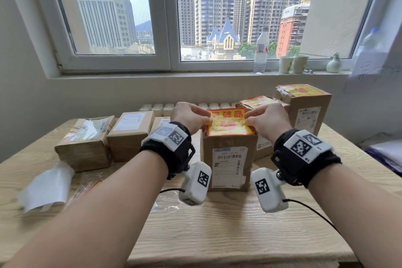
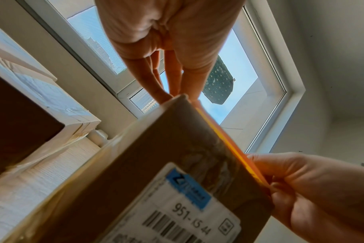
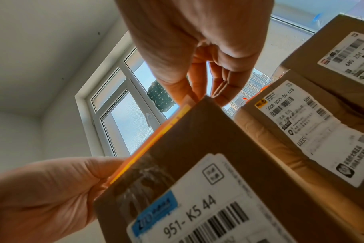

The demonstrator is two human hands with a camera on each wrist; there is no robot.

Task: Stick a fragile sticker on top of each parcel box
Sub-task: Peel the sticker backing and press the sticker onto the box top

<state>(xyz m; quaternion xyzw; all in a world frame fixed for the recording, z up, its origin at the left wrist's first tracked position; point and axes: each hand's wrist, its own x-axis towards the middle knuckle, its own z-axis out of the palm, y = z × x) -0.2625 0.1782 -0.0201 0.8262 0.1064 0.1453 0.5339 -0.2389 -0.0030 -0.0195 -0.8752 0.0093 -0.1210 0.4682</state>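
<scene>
Head view shows the printed face of the fragile sticker (image 1: 229, 123), yellow with red characters, lying on top of the upright parcel box (image 1: 228, 159) at the middle of the wooden table (image 1: 217, 235). The wrist views show only the sticker's orange-yellow edge along the box's top rim (image 2: 229, 139) (image 3: 156, 139), plus the shipping label reading 951- K5 44 on the box's near face. The sticker's long axis runs left to right across the box top; its characters read upside down from the person's side.

The left hand (image 1: 191, 115) pinches the sticker's left edge between thumb and curled fingers at the box's left top corner. The right hand (image 1: 267, 119) pinches the right edge the same way at the right top corner. Both forearms reach forward, palms down, wrists level with the box top.

Two parcels already carrying stickers (image 1: 302, 91) stand to the right rear of the box. Three bare parcels (image 1: 87, 143) lie at its left. A white backing sheet (image 1: 47, 187) lies on the table's near left. A water bottle (image 1: 261, 50) and two paper cups (image 1: 292, 64) stand on the windowsill.
</scene>
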